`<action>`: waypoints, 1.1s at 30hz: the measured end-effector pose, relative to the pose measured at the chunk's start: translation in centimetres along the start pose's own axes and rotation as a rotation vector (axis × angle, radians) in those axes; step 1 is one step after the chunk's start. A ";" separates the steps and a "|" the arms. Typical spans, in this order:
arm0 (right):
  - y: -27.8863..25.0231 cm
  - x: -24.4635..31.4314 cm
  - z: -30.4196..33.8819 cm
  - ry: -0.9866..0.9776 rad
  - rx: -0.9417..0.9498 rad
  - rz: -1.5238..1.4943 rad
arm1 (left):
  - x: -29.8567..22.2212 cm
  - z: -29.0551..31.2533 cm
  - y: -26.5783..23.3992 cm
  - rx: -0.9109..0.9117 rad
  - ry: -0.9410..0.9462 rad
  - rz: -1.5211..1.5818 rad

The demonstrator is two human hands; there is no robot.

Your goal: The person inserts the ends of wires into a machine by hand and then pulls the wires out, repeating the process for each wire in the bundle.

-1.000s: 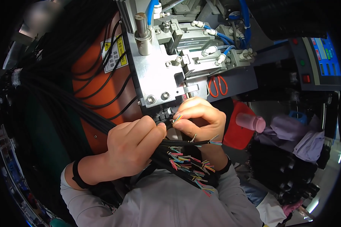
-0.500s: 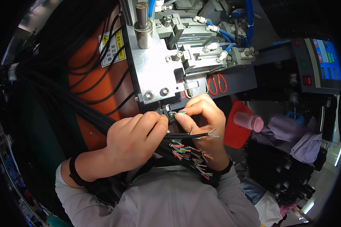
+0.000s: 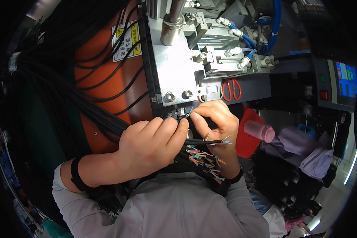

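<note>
head view: our left hand (image 3: 150, 142) has shifted toward our right hand (image 3: 217, 123), at a thin blue wire (image 3: 191, 111) beside the black blocky fixture (image 3: 168, 112), suggesting finer work; we can't tell either grip.

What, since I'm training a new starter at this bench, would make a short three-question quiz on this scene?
1. True or false: the pink bottle lies to the right of both the left hand and the right hand.
2. Multiple choice: what shows right at the fingertips of the right hand?
A) the pink bottle
B) a thin bluish wire
C) the screen
3. Fill the gap: the coloured wire ends spread below the hands are ____ to the person's body than the silvery metal plate of the machine.

Key: 1. True. 2. B. 3. nearer.
</note>
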State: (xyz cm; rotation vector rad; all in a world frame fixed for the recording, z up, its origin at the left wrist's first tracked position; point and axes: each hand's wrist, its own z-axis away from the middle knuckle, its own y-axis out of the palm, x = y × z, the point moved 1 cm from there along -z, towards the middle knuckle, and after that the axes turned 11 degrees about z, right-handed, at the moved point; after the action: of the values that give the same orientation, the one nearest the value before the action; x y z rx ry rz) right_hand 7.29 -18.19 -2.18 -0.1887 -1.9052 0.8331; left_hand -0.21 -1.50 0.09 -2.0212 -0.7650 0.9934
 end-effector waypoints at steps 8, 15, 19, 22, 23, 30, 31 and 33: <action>1.1 -0.6 -0.1 -0.107 0.012 0.143 | -0.4 0.0 0.8 0.050 -0.105 -0.145; 2.2 -1.7 0.6 0.232 -0.002 -0.181 | 0.1 -0.3 0.9 0.032 -0.034 -0.207; 2.8 -3.0 1.0 0.552 0.128 -0.506 | 0.8 -0.5 1.0 -0.001 -0.014 -0.156; 2.9 -1.9 0.3 0.219 -0.012 -0.230 | 1.2 -0.4 0.7 -0.019 -0.009 -0.141; 2.7 -1.6 0.2 0.057 -0.080 -0.088 | 1.2 -0.4 0.5 -0.021 -0.013 -0.146; 2.3 -2.1 0.7 0.297 -0.044 -0.453 | -0.7 0.1 -0.6 0.133 -0.211 -0.204; 2.2 -2.3 0.6 0.275 -0.094 -0.541 | -0.5 0.1 -0.5 0.138 -0.225 -0.194; 0.6 -3.0 0.6 0.028 0.048 -0.618 | -0.2 0.0 -0.8 0.135 -0.241 -0.196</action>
State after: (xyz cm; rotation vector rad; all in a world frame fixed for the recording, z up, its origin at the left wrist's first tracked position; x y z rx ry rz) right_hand 8.11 -19.37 -4.92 0.4004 -1.7645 0.4487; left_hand -0.46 -1.21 0.81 -1.6945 -0.9758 1.1533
